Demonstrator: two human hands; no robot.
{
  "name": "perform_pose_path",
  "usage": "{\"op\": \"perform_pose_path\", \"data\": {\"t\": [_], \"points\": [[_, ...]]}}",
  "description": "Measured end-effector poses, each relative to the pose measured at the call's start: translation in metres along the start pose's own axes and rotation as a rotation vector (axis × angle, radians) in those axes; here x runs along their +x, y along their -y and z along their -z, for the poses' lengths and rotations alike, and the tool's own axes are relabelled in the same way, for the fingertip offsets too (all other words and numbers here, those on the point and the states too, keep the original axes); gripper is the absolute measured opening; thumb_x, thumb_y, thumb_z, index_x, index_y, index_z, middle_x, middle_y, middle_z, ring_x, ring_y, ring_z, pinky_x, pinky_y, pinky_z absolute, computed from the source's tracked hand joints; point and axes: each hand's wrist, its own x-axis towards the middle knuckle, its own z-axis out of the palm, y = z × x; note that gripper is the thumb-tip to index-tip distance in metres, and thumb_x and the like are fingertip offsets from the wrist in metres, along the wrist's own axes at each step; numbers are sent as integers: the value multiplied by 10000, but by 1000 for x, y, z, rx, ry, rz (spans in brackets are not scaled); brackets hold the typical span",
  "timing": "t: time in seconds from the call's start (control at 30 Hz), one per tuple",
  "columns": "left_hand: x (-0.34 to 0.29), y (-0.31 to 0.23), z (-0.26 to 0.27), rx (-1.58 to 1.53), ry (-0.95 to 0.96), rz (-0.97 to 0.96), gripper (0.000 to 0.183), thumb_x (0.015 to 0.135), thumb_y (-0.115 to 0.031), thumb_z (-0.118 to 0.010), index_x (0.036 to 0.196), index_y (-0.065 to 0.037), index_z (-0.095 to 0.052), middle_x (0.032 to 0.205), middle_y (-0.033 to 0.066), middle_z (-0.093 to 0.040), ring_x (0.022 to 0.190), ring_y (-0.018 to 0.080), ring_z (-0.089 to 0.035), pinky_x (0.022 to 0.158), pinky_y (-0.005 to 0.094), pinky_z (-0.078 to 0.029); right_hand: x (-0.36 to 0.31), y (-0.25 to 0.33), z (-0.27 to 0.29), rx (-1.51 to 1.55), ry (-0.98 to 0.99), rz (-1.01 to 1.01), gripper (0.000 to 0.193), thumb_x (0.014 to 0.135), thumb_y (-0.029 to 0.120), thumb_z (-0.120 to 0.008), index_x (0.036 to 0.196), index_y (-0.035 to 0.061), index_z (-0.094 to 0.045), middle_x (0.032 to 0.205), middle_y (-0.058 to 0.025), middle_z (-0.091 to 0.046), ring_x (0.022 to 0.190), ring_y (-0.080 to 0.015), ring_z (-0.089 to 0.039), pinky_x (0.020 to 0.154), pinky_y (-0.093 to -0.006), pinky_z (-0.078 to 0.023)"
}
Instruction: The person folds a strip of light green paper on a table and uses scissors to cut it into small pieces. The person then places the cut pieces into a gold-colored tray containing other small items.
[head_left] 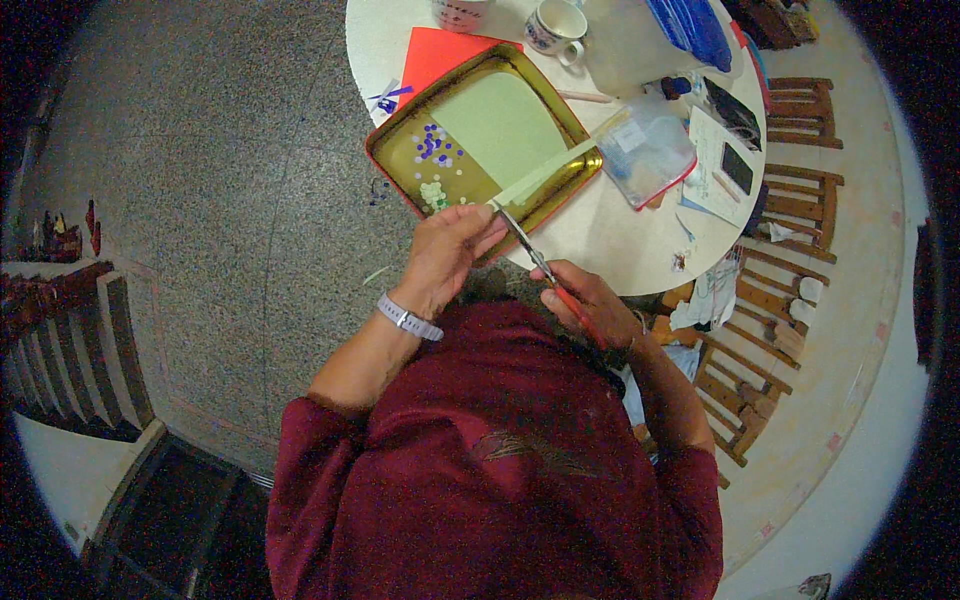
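Observation:
My left hand (446, 245) pinches the near end of a narrow pale green paper strip (545, 175), which reaches to the right across a tray. In my right hand (590, 300) are red-handled scissors (540, 262), their metal blades pointing up and left to the strip's end by my left fingertips. Whether the blades are apart cannot be told. Below the strip is the rectangular, gold-coloured tray (402, 178). It holds a pale green sheet (500, 118), a scatter of purple and lilac dots (436, 146) and a small heap of pale green bits (432, 194).
The tray stands on a round white table (640, 245). Around it are a red sheet (432, 62), a patterned mug (556, 30), a clear zip pouch (645, 150) and a phone (736, 168). Wooden chairs (765, 300) line the right side. Speckled floor (240, 200) lies left.

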Motion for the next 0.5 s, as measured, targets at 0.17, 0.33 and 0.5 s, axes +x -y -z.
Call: {"op": "perform_pose_path", "data": {"t": [0.17, 0.33, 0.5], "points": [[2, -5, 4, -36, 52, 11, 142, 934, -107, -572, 988, 24, -569, 1032, 137, -628, 1002, 253, -637, 937, 390, -528, 3, 29, 8, 147, 70, -319, 258, 926, 143, -533, 1169, 58, -526, 743, 20, -476, 650, -73, -425, 581, -246, -371], [5, -8, 3, -49, 9, 11, 123, 913, -81, -598, 979, 21, -575, 1004, 126, -638, 957, 260, -650, 923, 392, -524, 6, 20, 6, 106, 31, -194, 333, 926, 263, -575, 1183, 58, -523, 741, -60, -557, 692, -118, -509, 623, -313, -437], [6, -12, 2, 37, -7, -7, 151, 928, -96, -581, 1010, 31, -573, 1028, 142, -644, 969, 249, -652, 914, 374, -542, 11, 14, 6, 103, 40, -159, 327, 932, 251, -561, 1192, 56, -522, 812, -101, -588, 747, -171, -553, 696, -338, -465]]}}
